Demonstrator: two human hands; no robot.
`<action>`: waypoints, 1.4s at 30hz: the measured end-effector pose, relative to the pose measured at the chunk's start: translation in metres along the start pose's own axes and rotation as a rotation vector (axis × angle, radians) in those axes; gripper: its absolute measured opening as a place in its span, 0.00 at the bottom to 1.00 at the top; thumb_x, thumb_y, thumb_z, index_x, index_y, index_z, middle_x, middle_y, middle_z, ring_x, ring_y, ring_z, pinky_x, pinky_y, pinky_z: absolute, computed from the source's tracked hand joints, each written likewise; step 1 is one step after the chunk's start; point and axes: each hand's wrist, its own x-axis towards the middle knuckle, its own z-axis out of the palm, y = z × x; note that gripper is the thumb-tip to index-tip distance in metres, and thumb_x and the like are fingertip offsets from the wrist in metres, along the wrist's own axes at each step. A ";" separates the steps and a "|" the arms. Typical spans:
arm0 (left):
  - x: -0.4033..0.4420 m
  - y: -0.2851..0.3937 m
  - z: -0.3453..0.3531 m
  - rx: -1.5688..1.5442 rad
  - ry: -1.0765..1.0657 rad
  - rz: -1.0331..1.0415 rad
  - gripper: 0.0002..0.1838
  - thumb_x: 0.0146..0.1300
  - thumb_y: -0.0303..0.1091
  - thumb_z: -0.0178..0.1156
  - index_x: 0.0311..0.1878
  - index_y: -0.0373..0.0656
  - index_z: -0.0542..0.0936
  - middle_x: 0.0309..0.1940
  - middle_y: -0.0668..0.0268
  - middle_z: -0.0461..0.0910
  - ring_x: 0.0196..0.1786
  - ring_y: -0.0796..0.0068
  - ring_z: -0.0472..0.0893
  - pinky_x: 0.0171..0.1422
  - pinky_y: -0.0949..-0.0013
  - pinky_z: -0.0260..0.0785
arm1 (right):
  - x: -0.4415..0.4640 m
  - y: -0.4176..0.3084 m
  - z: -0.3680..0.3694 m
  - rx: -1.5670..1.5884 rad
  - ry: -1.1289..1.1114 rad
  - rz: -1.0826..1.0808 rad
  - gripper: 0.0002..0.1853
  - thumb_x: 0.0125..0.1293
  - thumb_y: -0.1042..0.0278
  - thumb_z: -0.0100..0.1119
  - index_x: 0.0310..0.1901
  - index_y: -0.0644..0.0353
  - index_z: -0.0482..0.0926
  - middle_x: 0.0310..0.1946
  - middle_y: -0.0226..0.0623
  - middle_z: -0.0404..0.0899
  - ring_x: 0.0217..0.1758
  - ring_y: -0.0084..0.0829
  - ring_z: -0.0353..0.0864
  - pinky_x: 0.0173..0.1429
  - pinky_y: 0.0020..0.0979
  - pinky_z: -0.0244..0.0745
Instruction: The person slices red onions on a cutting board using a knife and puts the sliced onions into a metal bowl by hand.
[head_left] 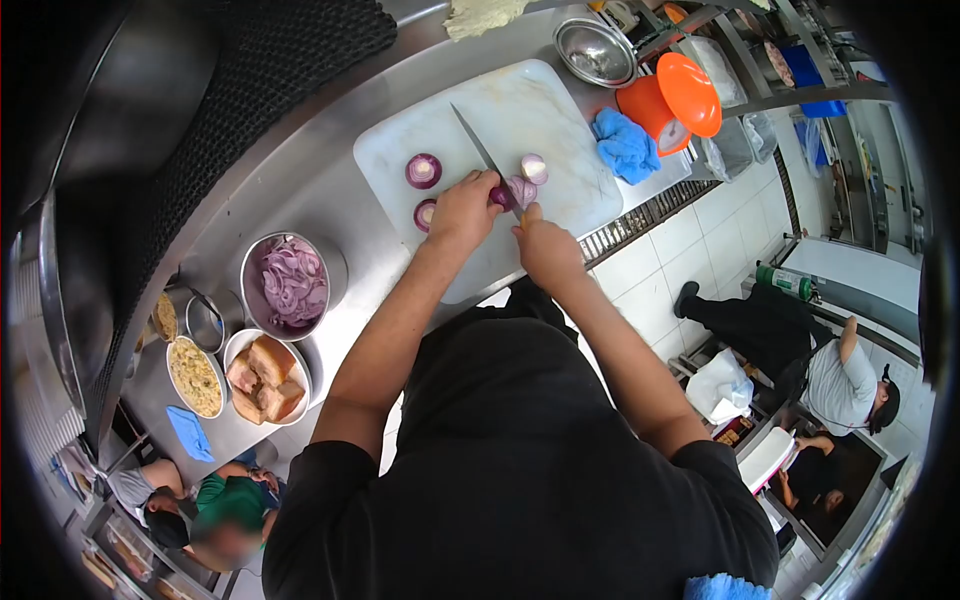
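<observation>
My right hand (548,252) is wrapped round the handle of a long kitchen knife (474,135), its blade slanting up and left across the white cutting board (540,100). Beside the blade, the fingers of my left hand (464,210) press on a piece of red onion (499,197), partly hidden by them. Cut onion slices (522,191) lie just right of the blade, with an onion end piece (534,168) above. To the left on the board are an onion half (423,171) and another onion half (426,214), close to my left wrist.
Left of the board stands a steel pot (336,268) of sliced onion, near a bowl with pork chunks (265,380) and a dish of chopped food (195,377). A blue cloth (627,146), an orange scale (645,105) and a steel bowl (595,52) sit right. Other people are nearby.
</observation>
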 end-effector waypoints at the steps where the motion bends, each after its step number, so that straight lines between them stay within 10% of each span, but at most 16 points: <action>1: 0.000 0.001 -0.001 -0.004 -0.008 -0.005 0.18 0.63 0.27 0.76 0.54 0.43 0.81 0.52 0.61 0.86 0.51 0.57 0.90 0.55 0.54 0.81 | 0.005 0.002 0.012 0.015 0.008 0.018 0.19 0.80 0.57 0.60 0.55 0.65 0.70 0.36 0.58 0.89 0.42 0.60 0.91 0.48 0.56 0.85; 8: -0.004 0.008 -0.003 0.180 0.007 0.187 0.17 0.65 0.31 0.74 0.53 0.44 0.80 0.57 0.57 0.81 0.60 0.48 0.84 0.61 0.50 0.81 | 0.019 0.036 0.017 0.137 0.039 -0.073 0.21 0.80 0.51 0.60 0.55 0.64 0.70 0.38 0.60 0.89 0.44 0.62 0.90 0.49 0.58 0.83; 14: 0.007 0.034 -0.013 0.200 -0.233 -0.263 0.31 0.68 0.38 0.74 0.70 0.38 0.73 0.53 0.47 0.85 0.57 0.45 0.88 0.62 0.47 0.81 | 0.008 0.043 0.007 0.074 0.022 -0.006 0.21 0.81 0.50 0.59 0.58 0.61 0.71 0.39 0.59 0.89 0.45 0.63 0.90 0.50 0.59 0.83; 20: -0.004 0.013 0.019 -0.166 -0.084 -0.269 0.40 0.66 0.40 0.75 0.75 0.36 0.66 0.50 0.46 0.87 0.55 0.45 0.89 0.60 0.47 0.82 | 0.013 0.018 0.011 0.070 0.033 0.010 0.20 0.81 0.54 0.59 0.57 0.64 0.71 0.39 0.60 0.89 0.44 0.61 0.91 0.49 0.58 0.84; 29: 0.004 -0.005 0.008 -0.067 0.029 0.053 0.10 0.66 0.27 0.72 0.49 0.42 0.83 0.46 0.60 0.82 0.45 0.59 0.89 0.52 0.56 0.81 | -0.014 0.005 -0.025 -0.026 -0.043 -0.003 0.20 0.81 0.56 0.58 0.57 0.67 0.70 0.37 0.59 0.89 0.42 0.61 0.91 0.48 0.58 0.85; 42: 0.007 -0.011 0.001 -0.163 -0.021 0.032 0.08 0.67 0.26 0.72 0.47 0.41 0.84 0.46 0.60 0.84 0.46 0.63 0.92 0.51 0.59 0.82 | -0.007 -0.004 0.005 -0.029 -0.023 0.075 0.18 0.82 0.58 0.56 0.56 0.67 0.70 0.38 0.60 0.89 0.43 0.62 0.91 0.49 0.58 0.85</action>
